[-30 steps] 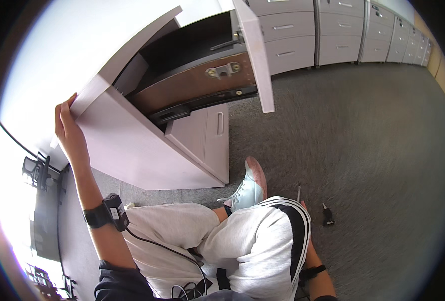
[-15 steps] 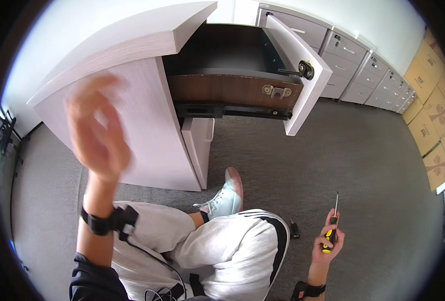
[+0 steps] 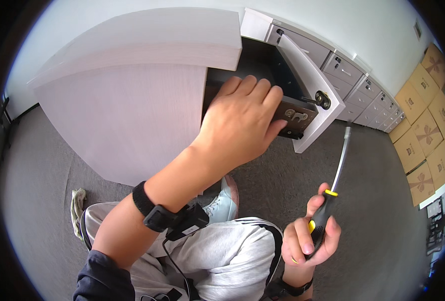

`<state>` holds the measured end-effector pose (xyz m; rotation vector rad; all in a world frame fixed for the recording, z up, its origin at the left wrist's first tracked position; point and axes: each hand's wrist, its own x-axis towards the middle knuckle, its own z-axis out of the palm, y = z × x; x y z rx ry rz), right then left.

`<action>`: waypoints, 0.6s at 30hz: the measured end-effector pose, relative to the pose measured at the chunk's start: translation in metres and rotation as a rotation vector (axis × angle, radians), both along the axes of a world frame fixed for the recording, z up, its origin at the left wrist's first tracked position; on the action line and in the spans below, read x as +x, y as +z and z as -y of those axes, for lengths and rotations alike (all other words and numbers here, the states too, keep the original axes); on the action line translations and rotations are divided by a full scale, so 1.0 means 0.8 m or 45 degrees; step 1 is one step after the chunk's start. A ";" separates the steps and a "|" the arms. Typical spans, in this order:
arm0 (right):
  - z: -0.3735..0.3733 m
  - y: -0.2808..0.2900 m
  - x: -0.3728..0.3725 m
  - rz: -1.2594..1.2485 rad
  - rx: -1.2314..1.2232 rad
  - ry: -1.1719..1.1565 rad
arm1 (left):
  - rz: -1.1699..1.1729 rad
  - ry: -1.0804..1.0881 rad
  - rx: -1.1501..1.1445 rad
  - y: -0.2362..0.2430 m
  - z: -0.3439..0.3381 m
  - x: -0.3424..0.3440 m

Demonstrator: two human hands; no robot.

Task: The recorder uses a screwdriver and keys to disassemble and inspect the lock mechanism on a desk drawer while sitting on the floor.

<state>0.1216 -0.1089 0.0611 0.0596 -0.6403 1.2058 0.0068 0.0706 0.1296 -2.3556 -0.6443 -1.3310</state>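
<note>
My left hand (image 3: 243, 118) is curled over the top edge of the pulled-out drawer's brown side panel (image 3: 305, 113), its fingertips hidden inside or behind the edge. My right hand (image 3: 312, 231), lower right, grips the black and yellow handle of a screwdriver (image 3: 338, 170), whose metal shaft points up. Beside my left thumb, a small metal bracket (image 3: 296, 116) is fixed to the drawer side. A black lock (image 3: 322, 100) is mounted on the back of the pale drawer front (image 3: 313, 131). The drawer belongs to a pale wood-grain cabinet (image 3: 132, 115).
A row of grey drawer cabinets (image 3: 345, 70) lines the far wall. Cardboard boxes (image 3: 423, 130) are stacked at the right. My bent leg (image 3: 232, 251) and a light shoe (image 3: 223, 203) are below the drawer, on dark carpet (image 3: 373, 215).
My left hand has moved right from beside the cabinet onto the drawer side. The right hand has risen with the screwdriver, closer to the camera. The view has shifted.
</note>
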 end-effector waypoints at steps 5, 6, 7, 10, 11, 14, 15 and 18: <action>0.017 -0.003 -0.028 0.492 -0.294 -0.224 | -0.070 0.015 -0.065 0.006 -0.002 0.005; 0.024 0.002 -0.035 0.427 -0.427 -0.177 | -0.064 0.049 -0.070 0.005 -0.001 0.003; 0.031 0.006 -0.038 0.362 -0.562 -0.133 | -0.057 0.082 -0.078 0.003 -0.001 0.002; 0.058 -0.025 -0.029 0.303 -0.924 -0.026 | -0.198 0.129 -0.135 0.008 -0.013 -0.001; 0.066 -0.028 -0.027 0.313 -0.955 -0.017 | -0.232 0.109 -0.122 0.009 -0.014 -0.009; 0.103 -0.034 -0.005 0.312 -0.964 -0.069 | -0.353 0.053 -0.254 0.039 -0.023 0.001; 0.104 -0.019 -0.019 0.205 -0.973 -0.103 | -0.560 0.075 -0.410 0.047 -0.025 0.001; 0.119 -0.032 -0.003 0.739 -1.098 -0.268 | -0.455 0.021 -0.396 0.036 -0.030 0.001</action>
